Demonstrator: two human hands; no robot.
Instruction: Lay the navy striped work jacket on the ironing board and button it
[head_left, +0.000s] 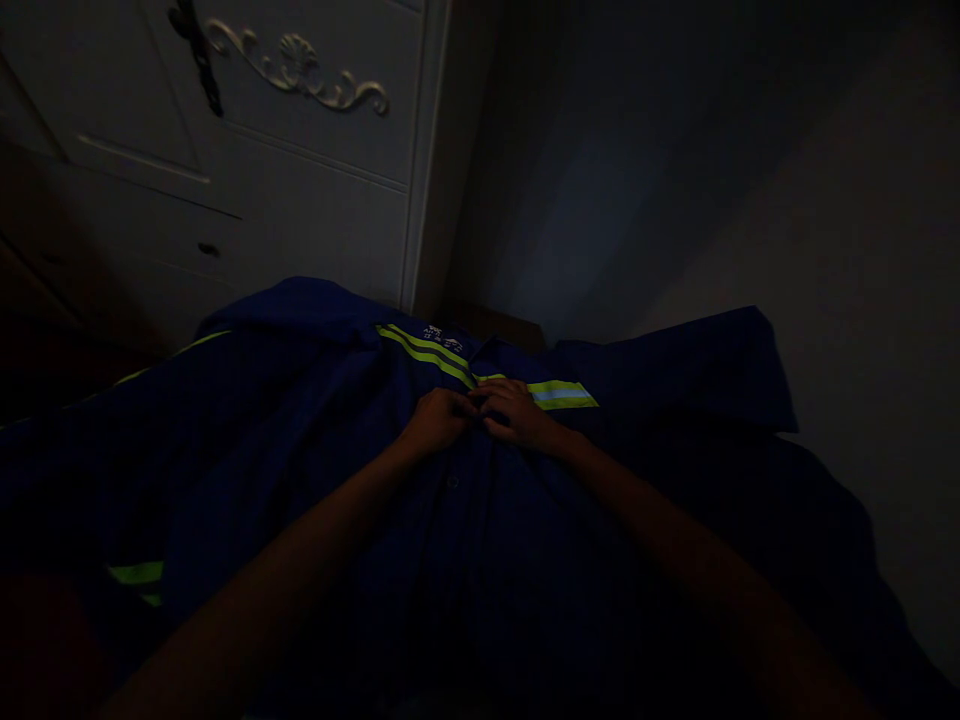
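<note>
A dark blue work jacket (pixel 300 400) lies spread out in front of me in dim light. Yellow-green reflective stripes (pixel 427 353) cross its chest, with small white lettering beside them. My left hand (pixel 439 418) is closed on the jacket's front edge, fingers pinched at the middle. Right against it, my right hand (pixel 514 412) also pinches the front edge, just below the stripe. The fingertips of both hands meet, and what lies between them is hidden. Below the hands a round button (pixel 452 482) shows faintly on the front.
Behind the jacket on the left stands a white cabinet (pixel 322 220) with carved trim (pixel 300 70) and a dark handle (pixel 196 55). A plain wall (pixel 862 250) is on the right. Something dark red (pixel 45 640) shows dimly at the lower left.
</note>
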